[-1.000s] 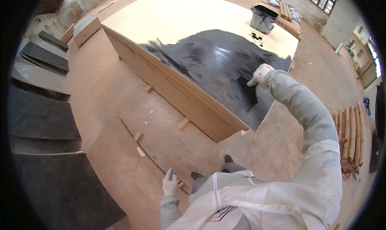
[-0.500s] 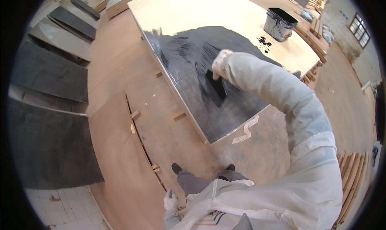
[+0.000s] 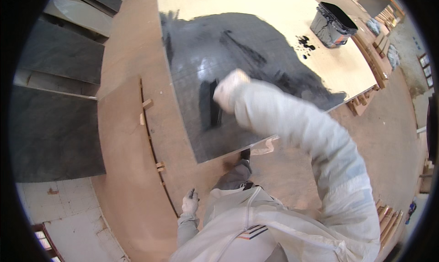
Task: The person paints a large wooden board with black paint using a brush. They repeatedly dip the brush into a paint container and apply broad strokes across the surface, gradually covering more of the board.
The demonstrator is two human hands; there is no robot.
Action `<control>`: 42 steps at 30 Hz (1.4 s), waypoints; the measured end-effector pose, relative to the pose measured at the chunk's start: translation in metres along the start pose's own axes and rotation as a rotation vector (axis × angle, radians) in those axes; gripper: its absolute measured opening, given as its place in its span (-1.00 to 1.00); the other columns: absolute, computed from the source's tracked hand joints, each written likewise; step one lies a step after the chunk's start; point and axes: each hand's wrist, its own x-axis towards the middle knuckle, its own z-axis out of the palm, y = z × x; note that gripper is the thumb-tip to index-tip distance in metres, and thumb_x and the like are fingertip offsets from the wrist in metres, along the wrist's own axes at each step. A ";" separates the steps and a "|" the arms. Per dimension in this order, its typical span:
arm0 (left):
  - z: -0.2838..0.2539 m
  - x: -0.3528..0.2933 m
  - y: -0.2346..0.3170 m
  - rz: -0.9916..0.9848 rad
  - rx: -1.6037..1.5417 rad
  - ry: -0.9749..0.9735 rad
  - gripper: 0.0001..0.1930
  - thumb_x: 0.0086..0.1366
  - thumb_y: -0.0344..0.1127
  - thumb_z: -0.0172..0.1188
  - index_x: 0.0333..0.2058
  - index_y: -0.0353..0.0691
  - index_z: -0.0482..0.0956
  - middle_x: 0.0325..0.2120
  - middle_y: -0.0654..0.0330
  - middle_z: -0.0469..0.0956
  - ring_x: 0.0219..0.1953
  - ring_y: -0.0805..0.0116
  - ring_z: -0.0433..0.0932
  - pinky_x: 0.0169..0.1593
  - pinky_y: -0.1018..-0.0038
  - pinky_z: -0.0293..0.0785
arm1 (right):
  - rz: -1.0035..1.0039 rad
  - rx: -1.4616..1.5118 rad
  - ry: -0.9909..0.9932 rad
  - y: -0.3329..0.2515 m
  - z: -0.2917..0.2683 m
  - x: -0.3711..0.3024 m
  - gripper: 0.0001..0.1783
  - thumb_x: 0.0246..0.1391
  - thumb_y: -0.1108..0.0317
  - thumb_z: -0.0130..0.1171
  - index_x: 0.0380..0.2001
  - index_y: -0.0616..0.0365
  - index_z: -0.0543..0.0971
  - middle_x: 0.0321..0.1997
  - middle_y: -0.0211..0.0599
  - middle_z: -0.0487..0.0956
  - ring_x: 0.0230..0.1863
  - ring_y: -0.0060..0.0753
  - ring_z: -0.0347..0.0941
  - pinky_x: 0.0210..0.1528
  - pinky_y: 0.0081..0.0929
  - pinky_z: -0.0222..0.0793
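A large pale board lies before me, its nearer part coated in black. My right hand, in a white glove, grips a broad flat black spreader whose blade rests on the wet coating. The grip itself is largely hidden by the glove. Low beside my body, my left hand is gloved, with its fingers curled and dark marks at the tips; whether it holds anything small is unclear. On the bare part of the board stands a black-smeared grey bucket, near black drips.
Dark panels line the left side. A brown sheet lies on the floor with small wood blocks along its edge. Timber lies under the board's right edge, and more wooden strips lie at lower right.
The right hand and spreader have moved left across the coated area and turned more upright. The dark coating has been smoothed there. My feet have stepped closer to the board, and the view has shifted.
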 end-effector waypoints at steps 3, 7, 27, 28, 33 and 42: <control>0.051 0.041 -0.010 -0.244 0.175 -0.217 -0.45 0.47 -0.18 0.16 0.33 -0.36 0.53 -0.04 -0.07 0.75 -0.26 0.25 0.74 -0.11 0.33 0.66 | -0.035 0.177 -0.050 -0.004 0.047 -0.054 -0.66 0.31 0.29 0.13 0.07 0.02 0.74 -0.08 -0.18 0.80 0.04 -0.15 0.75 0.05 -0.14 0.61; 0.103 0.053 0.035 -0.184 0.410 -0.429 -0.45 0.46 -0.17 0.18 0.33 -0.33 0.56 -0.03 -0.02 0.76 -0.26 0.24 0.74 -0.12 0.33 0.66 | 0.282 0.280 -0.166 0.082 0.075 -0.111 -0.62 0.33 0.29 0.11 0.15 -0.12 0.69 0.01 -0.15 0.77 0.10 -0.06 0.72 0.09 -0.12 0.61; 0.252 -0.150 0.393 0.325 0.792 -0.333 -0.62 0.48 -0.01 0.17 0.09 -0.05 0.73 -0.04 -0.18 0.71 0.04 -0.10 0.68 0.06 0.15 0.62 | 0.308 0.469 0.019 0.277 0.199 -0.191 -0.55 0.38 0.33 0.05 0.31 0.00 0.49 0.01 -0.05 0.72 0.10 0.08 0.69 0.12 -0.06 0.59; 0.264 -0.180 0.419 0.356 0.643 -0.234 -0.63 0.49 -0.07 0.19 0.13 -0.08 0.71 -0.02 -0.17 0.71 0.05 -0.03 0.71 0.08 0.20 0.62 | 0.295 0.493 0.014 0.267 0.202 -0.208 -0.49 0.36 0.32 0.07 0.35 -0.01 0.45 0.04 -0.03 0.70 0.11 0.12 0.68 0.13 -0.04 0.59; 0.348 -0.253 0.460 0.606 0.084 0.055 -0.47 0.48 -0.24 0.23 0.35 -0.27 0.48 0.05 -0.17 0.70 0.03 -0.05 0.75 0.10 0.24 0.64 | 0.030 1.158 0.099 0.205 0.265 -0.264 -0.27 0.30 0.14 0.14 0.52 -0.12 0.35 0.28 0.16 0.56 0.25 0.21 0.57 0.35 -0.06 0.46; 0.348 -0.250 0.469 0.374 0.650 0.330 -0.30 0.39 -0.20 0.26 0.48 0.08 0.33 0.10 -0.23 0.61 0.08 -0.27 0.65 0.14 0.03 0.58 | -0.524 2.113 -0.091 0.154 0.303 -0.269 -0.22 0.42 0.26 0.27 0.57 0.23 0.23 0.62 -0.05 0.31 0.62 -0.24 0.19 0.60 -0.39 0.11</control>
